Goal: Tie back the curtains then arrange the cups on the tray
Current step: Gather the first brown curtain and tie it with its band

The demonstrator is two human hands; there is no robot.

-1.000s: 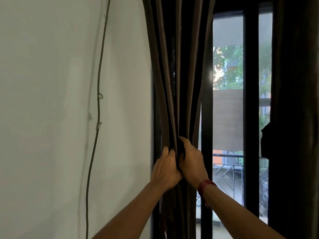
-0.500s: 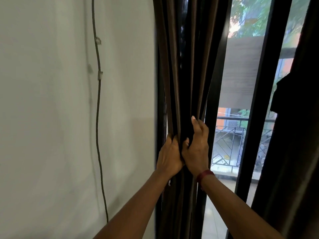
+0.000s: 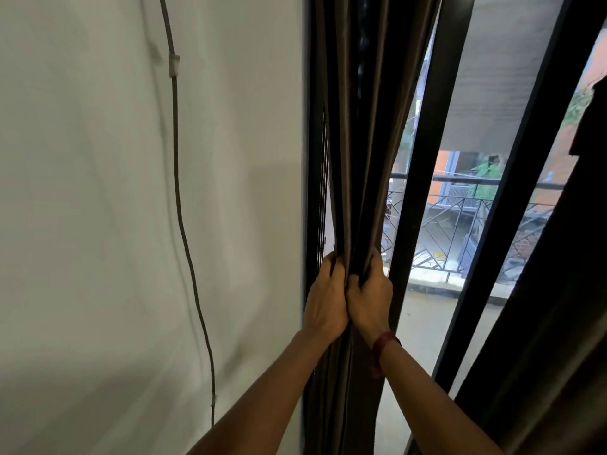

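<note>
A dark brown curtain hangs bunched into tight folds beside the window's left edge. My left hand grips the bunch from the left and my right hand, with a red band on its wrist, grips it from the right. The two hands touch each other around the gathered fabric. A second dark curtain hangs at the far right edge. No cups, tray or tie-back are in sight.
A white wall fills the left half, with a thin cable clipped down it. Black window frame bars stand right of the curtain, and a balcony railing shows through the glass.
The view has tilted down and moved closer. My right hand's fingers, raised along the folds half a second ago, have closed down around the bunch beside my left hand.
</note>
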